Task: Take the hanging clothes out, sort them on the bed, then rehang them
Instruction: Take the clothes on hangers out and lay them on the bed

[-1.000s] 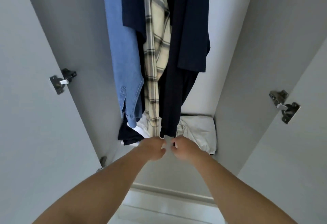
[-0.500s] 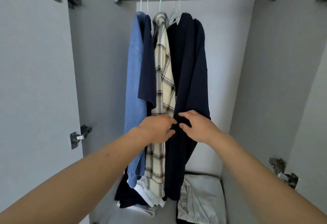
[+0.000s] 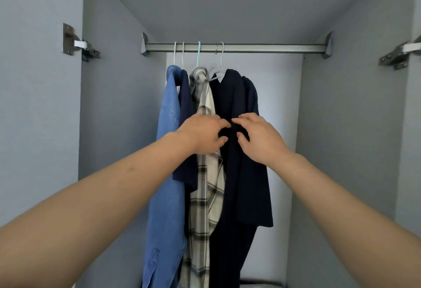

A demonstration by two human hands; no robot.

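Observation:
Several garments hang from a metal rail (image 3: 250, 48) inside an open wardrobe. From left to right they are a light blue denim shirt (image 3: 167, 173), a navy shirt (image 3: 186, 105), a cream plaid shirt (image 3: 206, 196) and a long dark navy garment (image 3: 245, 185). White hangers and one teal hanger (image 3: 198, 53) hook over the rail. My left hand (image 3: 202, 136) and my right hand (image 3: 259, 138) meet at chest height on the dark navy garment. Each pinches its front edge between curled fingers and thumb.
Grey wardrobe walls close in on both sides. Open doors carry metal hinges at the left (image 3: 77, 43) and the right (image 3: 401, 54). The right half of the rail is bare. A pale folded item (image 3: 262, 284) shows at the wardrobe floor.
Both hands have climbed from the dark garment's hem up to chest height, staying close together. The view has tilted up, and the rail and hangers now show.

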